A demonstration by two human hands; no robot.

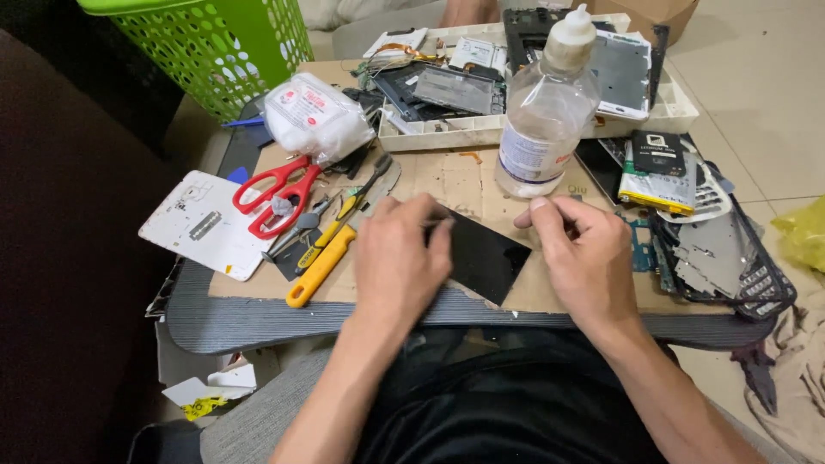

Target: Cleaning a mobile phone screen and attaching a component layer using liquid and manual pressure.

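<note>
L hand [397, 258] presses flat on the black glass panel [485, 256]; R hand [583, 249], fingers curled, at its far corner w/ bottle [547, 112] behind.

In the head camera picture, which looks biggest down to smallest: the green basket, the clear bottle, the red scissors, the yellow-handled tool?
1. Green basket, though cut off by the frame edge.
2. Clear bottle.
3 and 4. Red scissors and yellow-handled tool: they look about alike, so I won't rank them.

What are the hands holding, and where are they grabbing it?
The left hand presses on the left end of a flat black panel lying on the cardboard. The right hand touches its right edge.
</note>
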